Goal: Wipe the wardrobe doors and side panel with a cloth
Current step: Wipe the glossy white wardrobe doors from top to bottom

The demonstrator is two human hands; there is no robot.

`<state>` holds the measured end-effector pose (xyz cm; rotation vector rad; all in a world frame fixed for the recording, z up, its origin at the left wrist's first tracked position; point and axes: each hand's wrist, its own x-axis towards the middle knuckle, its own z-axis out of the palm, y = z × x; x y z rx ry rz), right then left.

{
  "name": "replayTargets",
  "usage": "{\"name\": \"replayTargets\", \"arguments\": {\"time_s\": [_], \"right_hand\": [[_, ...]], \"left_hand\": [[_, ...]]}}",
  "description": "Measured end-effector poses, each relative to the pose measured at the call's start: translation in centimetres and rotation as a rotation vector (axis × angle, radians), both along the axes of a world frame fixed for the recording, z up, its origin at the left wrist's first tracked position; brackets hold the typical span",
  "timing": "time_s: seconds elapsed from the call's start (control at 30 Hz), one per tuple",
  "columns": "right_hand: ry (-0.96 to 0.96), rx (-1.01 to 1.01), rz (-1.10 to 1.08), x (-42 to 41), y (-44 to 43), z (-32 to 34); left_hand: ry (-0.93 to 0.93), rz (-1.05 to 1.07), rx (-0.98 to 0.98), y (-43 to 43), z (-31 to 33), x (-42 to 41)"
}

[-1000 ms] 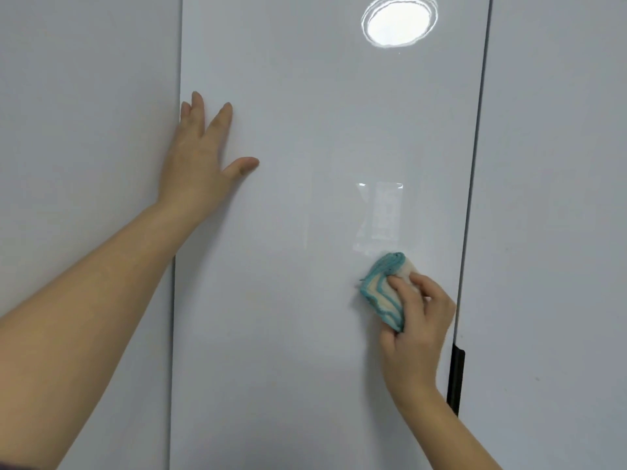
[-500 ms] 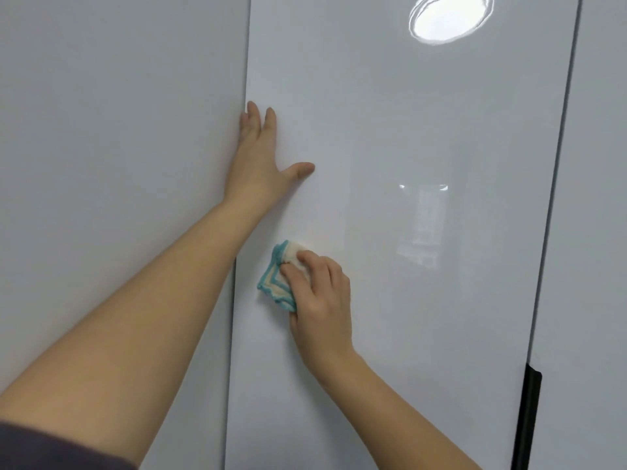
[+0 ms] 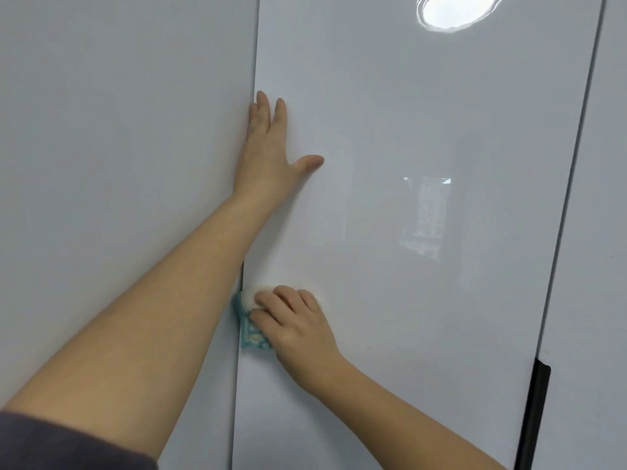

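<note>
Your left arm point(image 3: 152, 327) stretches from the lower left of the frame up to the centre, where your left hand point(image 3: 271, 154) lies flat, fingers straight and pointing up, thumb spread to the right. Your right forearm point(image 3: 407, 418) enters from the lower right, and your right hand point(image 3: 295, 323), below the left, curls its fingers over a cloth point(image 3: 252, 335).
</note>
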<state>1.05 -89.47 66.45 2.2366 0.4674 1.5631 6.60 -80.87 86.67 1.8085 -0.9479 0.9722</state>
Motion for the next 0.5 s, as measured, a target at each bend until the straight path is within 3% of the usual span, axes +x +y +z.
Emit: {"name": "replayTargets", "arguments": {"time_s": [0.5], "right_hand": [[-0.133,0.178,-0.056,-12.1,-10.7,-1.7]], "left_hand": [[-0.070,0.104,-0.015,-0.1,-2.0,-0.2]]}}
